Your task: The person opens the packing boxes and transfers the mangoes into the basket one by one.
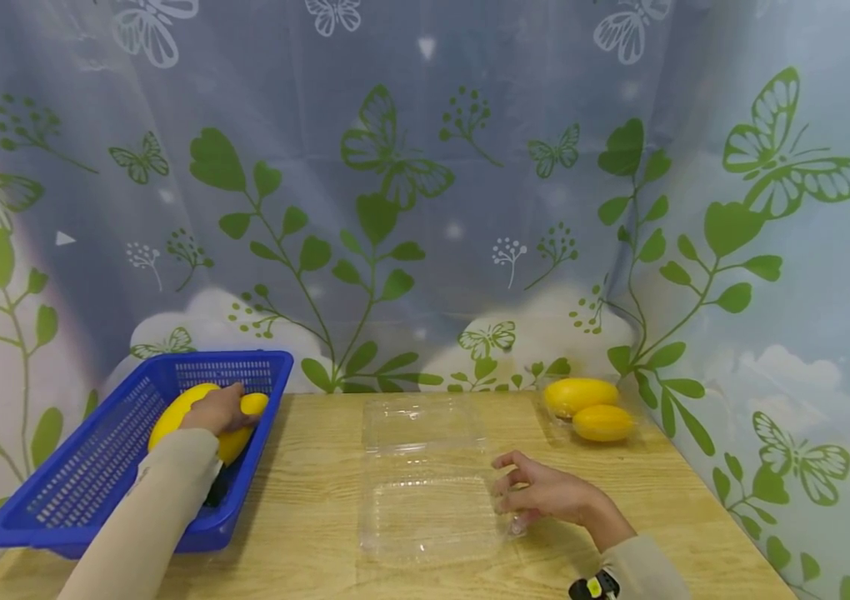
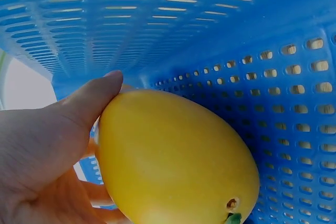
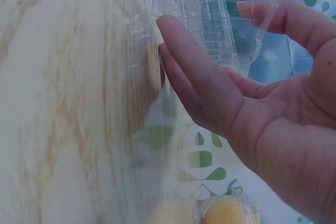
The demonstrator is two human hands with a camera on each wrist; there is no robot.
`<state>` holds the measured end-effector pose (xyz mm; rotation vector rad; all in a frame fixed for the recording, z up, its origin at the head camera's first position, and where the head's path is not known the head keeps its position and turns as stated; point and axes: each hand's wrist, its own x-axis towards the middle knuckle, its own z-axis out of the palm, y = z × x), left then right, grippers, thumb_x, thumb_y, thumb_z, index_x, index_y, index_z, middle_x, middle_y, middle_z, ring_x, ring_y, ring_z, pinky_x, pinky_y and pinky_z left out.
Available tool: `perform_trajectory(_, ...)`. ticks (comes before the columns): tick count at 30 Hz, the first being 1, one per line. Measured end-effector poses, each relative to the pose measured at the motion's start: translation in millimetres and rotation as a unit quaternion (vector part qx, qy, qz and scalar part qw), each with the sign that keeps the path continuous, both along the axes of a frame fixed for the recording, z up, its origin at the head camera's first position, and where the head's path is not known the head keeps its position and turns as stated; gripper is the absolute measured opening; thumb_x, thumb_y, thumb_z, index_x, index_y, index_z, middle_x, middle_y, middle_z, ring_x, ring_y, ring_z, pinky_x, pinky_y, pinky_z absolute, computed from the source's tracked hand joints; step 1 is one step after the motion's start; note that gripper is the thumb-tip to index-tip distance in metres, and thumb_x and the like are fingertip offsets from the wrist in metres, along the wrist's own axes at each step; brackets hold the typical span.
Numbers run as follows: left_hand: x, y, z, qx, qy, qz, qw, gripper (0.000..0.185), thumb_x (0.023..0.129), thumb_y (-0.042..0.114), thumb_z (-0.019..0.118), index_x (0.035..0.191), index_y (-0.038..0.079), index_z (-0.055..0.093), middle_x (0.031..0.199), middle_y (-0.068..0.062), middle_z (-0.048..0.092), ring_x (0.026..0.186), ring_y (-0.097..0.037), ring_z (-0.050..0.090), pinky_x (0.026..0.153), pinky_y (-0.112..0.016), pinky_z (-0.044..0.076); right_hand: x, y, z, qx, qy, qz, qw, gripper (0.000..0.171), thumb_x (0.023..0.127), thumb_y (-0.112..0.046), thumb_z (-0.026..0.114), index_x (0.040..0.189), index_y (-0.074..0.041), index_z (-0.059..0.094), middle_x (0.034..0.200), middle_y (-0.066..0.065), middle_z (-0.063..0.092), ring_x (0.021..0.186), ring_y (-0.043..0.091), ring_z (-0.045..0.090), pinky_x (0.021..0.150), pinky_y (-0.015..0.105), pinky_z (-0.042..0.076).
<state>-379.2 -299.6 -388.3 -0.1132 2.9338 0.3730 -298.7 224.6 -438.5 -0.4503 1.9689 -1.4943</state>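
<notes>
A blue slotted basket (image 1: 57,500) stands at the table's left. Inside it my left hand (image 1: 233,412) grips a big yellow oval fruit (image 1: 170,412). The left wrist view shows the thumb (image 2: 79,108) and fingers curled round this fruit (image 2: 173,156), close to the basket wall (image 2: 273,77). An open clear plastic clamshell (image 1: 428,517) lies mid-table with nothing in it. My right hand (image 1: 502,487) is at its right edge. In the right wrist view its straight fingers (image 3: 199,77) press on the clamshell's wall (image 3: 205,3), and the thumb stands apart.
At the back right stands another clear container (image 1: 590,408) with two yellow fruits in it; it also shows low in the right wrist view (image 3: 226,211). A leaf-and-butterfly curtain (image 1: 425,208) closes off the back and sides. The wooden table (image 1: 305,467) shows bare between basket and clamshell.
</notes>
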Motion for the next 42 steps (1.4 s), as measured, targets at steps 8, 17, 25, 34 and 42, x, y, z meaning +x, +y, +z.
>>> perform_trajectory(8, 4.4, 0, -0.2, -0.001, -0.007, 0.005, 1.0000, 0.074, 0.098, 0.037, 0.067, 0.147, -0.011, 0.038, 0.140, -0.040, 0.049, 0.121, -0.057, 0.053, 0.103, -0.068, 0.045, 1.0, -1, -1.6, 0.001, 0.002, 0.005, 1.000, 0.066, 0.101, -0.013, 0.062, 0.151, 0.004, 0.022, 0.134, 0.026, 0.049, 0.101, 0.023, 0.066, 0.074, 0.030, 0.061)
perform_trajectory(17, 3.8, -1, 4.8, 0.009, 0.000, 0.005, 0.9999, 0.075, 0.100, 0.035, 0.065, 0.148, -0.014, 0.036, 0.147, -0.040, 0.045, 0.131, -0.056, 0.049, 0.109, -0.065, 0.044, -2.1, -1, -0.1, 0.007, 0.002, 0.004, 1.000, 0.067, 0.102, -0.013, 0.063, 0.152, 0.004, 0.022, 0.137, 0.028, 0.048, 0.103, 0.023, 0.066, 0.076, 0.031, 0.061)
perform_trajectory(25, 4.1, -2, 6.8, 0.016, -0.009, -0.004, 0.9998, 0.076, 0.101, 0.037, 0.065, 0.147, -0.015, 0.035, 0.145, -0.040, 0.046, 0.131, -0.056, 0.049, 0.109, -0.064, 0.044, -2.1, 0, 0.3, 0.007, -0.001, 0.005, 1.000, 0.067, 0.102, -0.014, 0.062, 0.152, 0.004, 0.022, 0.138, 0.029, 0.048, 0.104, 0.023, 0.066, 0.077, 0.031, 0.061)
perform_trajectory(34, 8.9, -4, 16.8, 0.007, -0.004, -0.019, 0.9998, 0.077, 0.099, 0.039, 0.066, 0.146, -0.016, 0.038, 0.147, -0.039, 0.045, 0.132, -0.056, 0.048, 0.110, -0.062, 0.045, -1.6, 1, 0.4, 0.006, 0.004, 0.006, 1.000, 0.066, 0.102, -0.014, 0.062, 0.152, 0.005, 0.022, 0.136, 0.028, 0.049, 0.102, 0.023, 0.066, 0.076, 0.030, 0.062)
perform_trajectory(42, 18.0, -4, 31.0, -0.008, 0.000, -0.027, 0.9996, 0.074, 0.099, 0.043, 0.066, 0.144, -0.011, 0.044, 0.145, -0.039, 0.048, 0.129, -0.056, 0.050, 0.106, -0.065, 0.045, -2.2, 0, 0.0, 0.008, 0.006, 0.005, 1.000, 0.066, 0.102, -0.014, 0.062, 0.152, 0.004, 0.023, 0.135, 0.027, 0.050, 0.100, 0.022, 0.066, 0.076, 0.030, 0.061)
